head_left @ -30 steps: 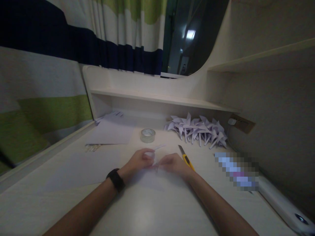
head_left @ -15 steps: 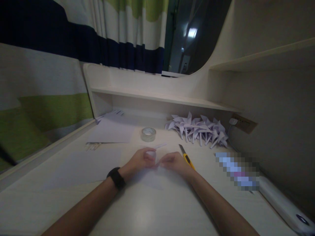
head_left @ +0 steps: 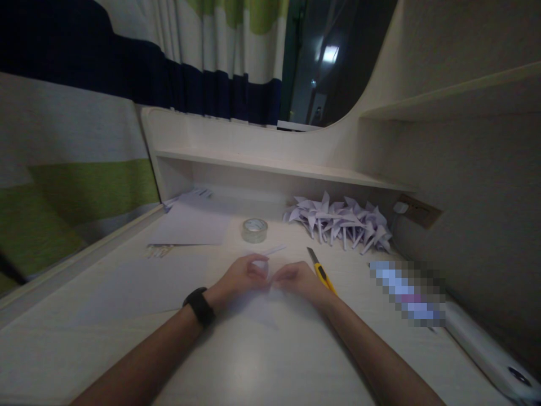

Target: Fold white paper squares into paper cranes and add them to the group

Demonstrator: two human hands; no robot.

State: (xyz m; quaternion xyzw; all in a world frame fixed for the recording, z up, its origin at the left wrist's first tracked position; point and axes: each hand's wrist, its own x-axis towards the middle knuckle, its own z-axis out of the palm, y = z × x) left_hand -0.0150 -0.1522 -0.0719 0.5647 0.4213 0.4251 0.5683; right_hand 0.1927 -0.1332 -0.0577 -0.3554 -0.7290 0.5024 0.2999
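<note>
- Grip of the left hand (head_left: 245, 273): thumb and fingers pinched on the paper (head_left: 257, 309), curled around its upper part.
- Grip of the right hand (head_left: 299, 279): thumb and fingertips drawn together at the paper's near right side, almost meeting the left fingertips; they appear to pinch its edge, though blur hides the exact contact.
- Paper: between and below the hands, just above or on the tabletop (head_left: 249, 366), I cannot tell which; its lower corner points toward the wearer. Any crease or fold in it is too faint to read.
- Step in hand, as I judge it: fine fingertip shaping of the paper. Best let the left hand anchor it while the right makes small, light adjustments.
- Thin paper likely buckles under a hard squeeze, so pressure should go only where the tips meet, with edges lined up first.
- Both wrists low and forearms supported would help steady such close work.
- Strip (head_left: 276, 248): slim and white, just beyond the fingers; care is due not to brush it aside.
- Knife (head_left: 323, 273): right beside the right hand, blade pointing away from the wearer; a sideways sweep there would be unwise.
- Tape (head_left: 254, 231): beyond the hands, within easy reach.
- Pinwheels (head_left: 338, 220): heaped at the back right, well apart from the paper.
</note>
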